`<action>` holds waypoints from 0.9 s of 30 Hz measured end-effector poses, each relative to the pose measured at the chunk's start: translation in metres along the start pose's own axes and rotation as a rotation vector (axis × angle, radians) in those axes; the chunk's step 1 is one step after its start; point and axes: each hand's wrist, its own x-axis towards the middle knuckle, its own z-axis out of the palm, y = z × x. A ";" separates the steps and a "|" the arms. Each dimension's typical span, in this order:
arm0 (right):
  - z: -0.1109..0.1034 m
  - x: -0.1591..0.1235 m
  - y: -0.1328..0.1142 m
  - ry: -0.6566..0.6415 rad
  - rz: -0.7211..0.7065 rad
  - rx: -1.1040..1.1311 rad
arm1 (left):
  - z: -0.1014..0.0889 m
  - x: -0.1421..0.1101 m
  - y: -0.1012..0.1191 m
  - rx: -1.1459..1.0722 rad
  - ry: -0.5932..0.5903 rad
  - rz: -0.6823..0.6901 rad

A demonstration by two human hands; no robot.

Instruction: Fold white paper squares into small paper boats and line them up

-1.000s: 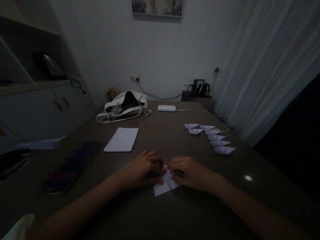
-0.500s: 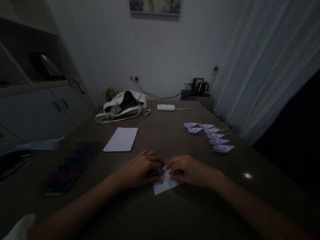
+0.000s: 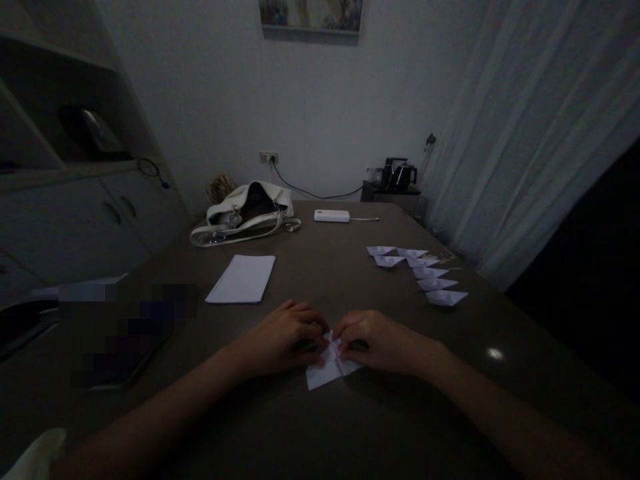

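Observation:
A small folded sheet of white paper [image 3: 326, 375] lies on the dark table, creased down its middle. My left hand [image 3: 290, 335] pinches its left side, thumb low on the paper and fingers near its top. From the other side my right hand [image 3: 376, 340] grips the right part, its fingertips almost meeting those of the left at the top. Part of the paper is covered by the fingers. Several folded paper boats [image 3: 445, 297] stand to the right, beyond my right hand. A stack of white paper [image 3: 243, 279] lies beyond my left hand.
A white handbag [image 3: 247, 212] rests at the table's far left, with a white power bank [image 3: 332, 216] and its short cable to the right of it. A blurred-out flat object [image 3: 135, 340] lies left of my forearm. Black kettles [image 3: 400, 175] stand behind the table.
Hardly anything differs. Both hands keep their grip on the folded paper, with only a very slight shift of fingers and paper.

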 end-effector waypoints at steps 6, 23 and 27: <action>-0.001 0.001 -0.001 -0.006 -0.009 0.004 | 0.000 0.001 0.002 0.030 -0.010 -0.023; -0.002 0.001 -0.002 -0.033 0.002 -0.009 | -0.001 0.001 0.003 0.051 0.011 0.024; -0.001 0.001 -0.001 -0.030 -0.006 -0.009 | -0.003 0.002 0.004 0.061 -0.011 0.016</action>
